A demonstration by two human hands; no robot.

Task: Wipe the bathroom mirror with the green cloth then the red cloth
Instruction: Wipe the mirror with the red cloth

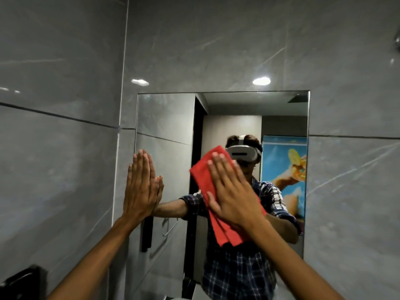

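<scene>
Hands apart: right hand (232, 191) flat on red cloth (203, 176), left hand (138, 185) bare against mirror (164, 118); grey tiled wall (65, 105).

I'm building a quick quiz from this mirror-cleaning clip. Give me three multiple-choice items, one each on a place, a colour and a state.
1. Where does the left hand rest?
A. flat at the mirror's left edge
B. on a tap
C. on the ceiling

2. What colour is the cloth on the mirror?
A. green
B. red
C. white

3. How does the right hand hold the cloth?
A. pinched at one corner
B. balled in a fist
C. pressed under an open palm

Answers: 1 A, its palm meets its own reflection there; 2 B, the folded cloth is plainly red; 3 C, the fingers lie spread flat over it.
</scene>
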